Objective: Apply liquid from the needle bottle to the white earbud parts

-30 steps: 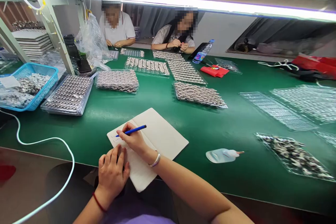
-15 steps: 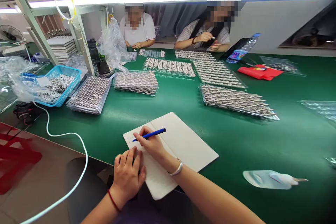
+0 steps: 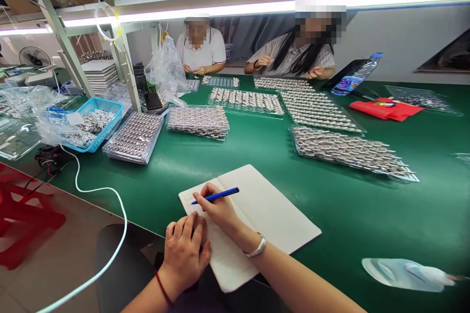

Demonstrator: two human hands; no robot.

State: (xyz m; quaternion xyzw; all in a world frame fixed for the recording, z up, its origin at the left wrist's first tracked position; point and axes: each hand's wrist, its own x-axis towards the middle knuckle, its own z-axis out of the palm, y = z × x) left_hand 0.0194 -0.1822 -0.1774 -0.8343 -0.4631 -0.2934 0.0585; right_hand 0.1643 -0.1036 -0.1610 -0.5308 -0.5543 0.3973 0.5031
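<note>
My right hand (image 3: pixel 216 205) is closed around a blue pen (image 3: pixel 220 194), whose tip meets the left page near its top left corner. A few small faint marks are on the paper there, too small to read. The notebook (image 3: pixel 273 215) lies open and slanted on the green table, and its right page looks blank. My left hand (image 3: pixel 186 247) rests palm down on the notebook's left edge, fingers loosely stretched and slightly bent, just below the pen hand. Its palm side is hidden.
Trays of small metal parts (image 3: pixel 348 154) stand beyond the notebook. To the left are a blue basket (image 3: pixel 106 129) and a white cable (image 3: pixel 123 215). A clear squeeze bottle (image 3: pixel 404 274) lies at right. Across the table sit two co-workers, one with hands raised (image 3: pixel 263 61).
The view has turned slightly, so everything sits lower and further right. My hands and the pen keep nearly the same place on the notebook. The right co-worker's hands have moved apart.
</note>
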